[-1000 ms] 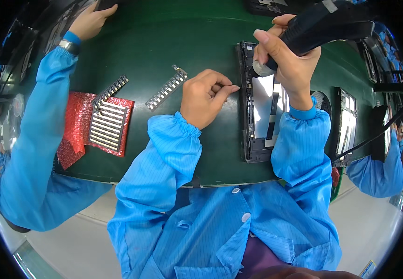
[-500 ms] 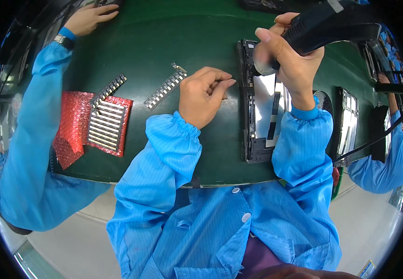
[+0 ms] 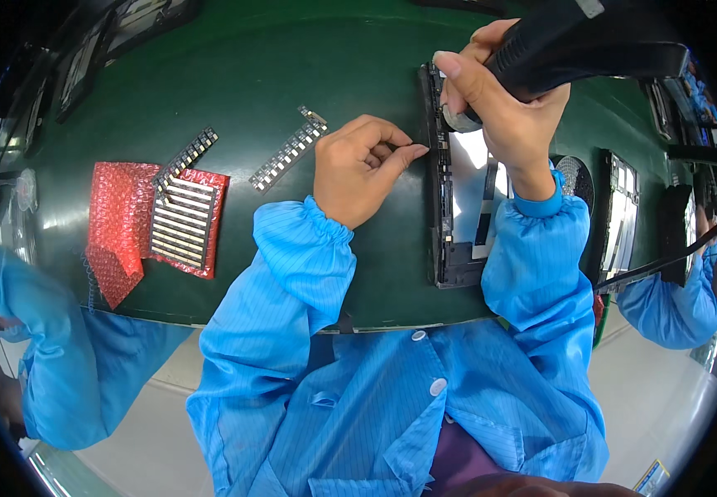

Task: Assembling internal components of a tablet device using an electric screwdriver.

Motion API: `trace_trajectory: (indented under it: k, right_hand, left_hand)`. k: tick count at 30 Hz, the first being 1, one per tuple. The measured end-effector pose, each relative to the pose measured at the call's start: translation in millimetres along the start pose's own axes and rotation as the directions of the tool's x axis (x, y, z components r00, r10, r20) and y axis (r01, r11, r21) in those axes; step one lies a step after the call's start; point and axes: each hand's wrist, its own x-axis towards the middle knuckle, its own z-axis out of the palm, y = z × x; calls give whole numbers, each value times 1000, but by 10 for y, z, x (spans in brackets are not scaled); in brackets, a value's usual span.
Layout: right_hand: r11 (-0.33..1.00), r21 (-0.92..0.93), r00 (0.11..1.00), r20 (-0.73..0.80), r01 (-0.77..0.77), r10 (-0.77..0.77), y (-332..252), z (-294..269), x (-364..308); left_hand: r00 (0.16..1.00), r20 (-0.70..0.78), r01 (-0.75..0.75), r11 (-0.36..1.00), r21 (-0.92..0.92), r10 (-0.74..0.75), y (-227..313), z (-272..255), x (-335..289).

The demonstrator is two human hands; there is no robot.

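A black electronic device frame (image 3: 460, 275) with a bright reflective panel lies upright on the green table in front of me. My right hand (image 3: 520, 124) is closed around a black handheld tool that looks like a heat gun (image 3: 578, 58); its round metallic nozzle hangs over the frame's upper left part. At the frame's left edge, my left hand (image 3: 354, 170) has thumb and forefinger pinched together; anything between the tips is too small to make out. Left of that hand lies a black strip with pale rectangular pieces (image 3: 286, 156).
Red bubble wrap (image 3: 118, 224) holds a sheet of pale strips (image 3: 181, 222), with another dark strip (image 3: 186, 161) across its top. Further right stand a second panel (image 3: 619, 215) and a black cable (image 3: 656, 263). Co-workers' blue sleeves (image 3: 69, 364) show at both sides.
My left hand has moved right so its fingertips reach the frame's edge. The tool in my right hand has shifted slightly left. The left co-worker's arm has withdrawn from the table.
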Motion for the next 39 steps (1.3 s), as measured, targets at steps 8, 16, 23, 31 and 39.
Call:
trace_trajectory:
  k: [8, 16, 23, 31, 39]
  right_hand:
    - [995, 90, 999, -36, 41, -38, -61, -60, 3]
    - [973, 222, 997, 4, 69, -71, -133, 28, -47]
    - [975, 212, 997, 17, 66, -71, -140, 34, -55]
    - [979, 194, 996, 56, 60, -72, -106, 40, -69]
    - [982, 181, 997, 46, 53, -63, -96, 68, -71]
  left_hand:
    - [996, -52, -69, 998, 3, 69, -39, 23, -12]
    - [994, 16, -105, 994, 37, 104, -18, 13, 1]
    - [982, 82, -177, 981, 73, 171, 23, 14, -9]
    - [981, 97, -180, 978, 109, 170, 26, 10, -10]
    - [982, 49, -185, 979, 86, 182, 17, 25, -5]
